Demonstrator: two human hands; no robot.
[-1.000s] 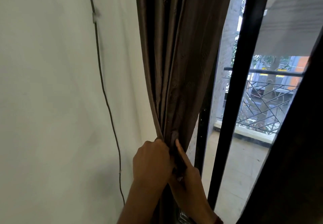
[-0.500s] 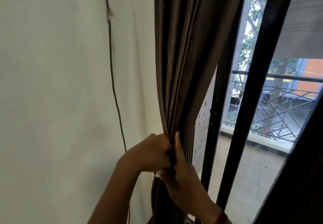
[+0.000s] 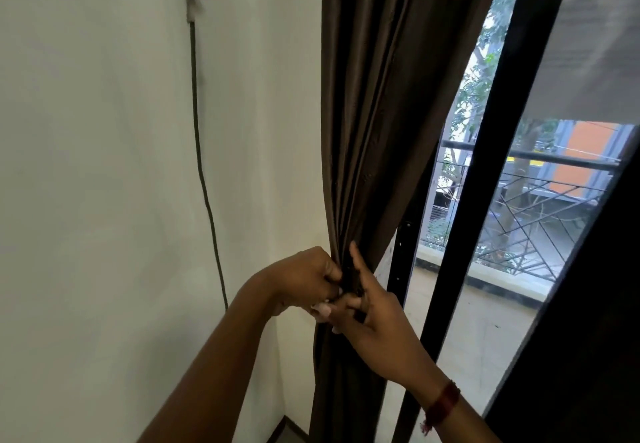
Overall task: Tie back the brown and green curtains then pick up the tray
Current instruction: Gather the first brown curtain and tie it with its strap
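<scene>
Brown curtain (image 3: 374, 131) hangs btwn the pale wall (image 3: 86, 165) & the black door frame (image 3: 491, 165), bunched into a tight waist low down, where both hands meet on it. Left hand (image 3: 304, 280) comes in from the wall side w/ fingers curled round the gathered folds. The right hand (image 3: 374, 314), red wristband (image 3: 445, 403) on that arm, pinches the same waist from the glass side, thumb straight up along the cloth, other fingers bent in. A small whitish bit (image 3: 322, 310) shows btwn the two hands, poss. a tie end or hook, too small to tell. The tie-back itself I can't make out vs. the dark fabric. Looks like the cinching step on curtain one. To do it well: hold the bundle firm w/ one hand so no fold slips, let the other work the tie snug round the waist, fasten before easing the grip, & check the edge nearest the glass is caught in. Thin cable (image 3: 199, 131) runs down the wall near the curtain, so don't snag it. Green curtain & tray not in view; both prob. to come. Balcony railing (image 3: 554, 162) shows outside.
</scene>
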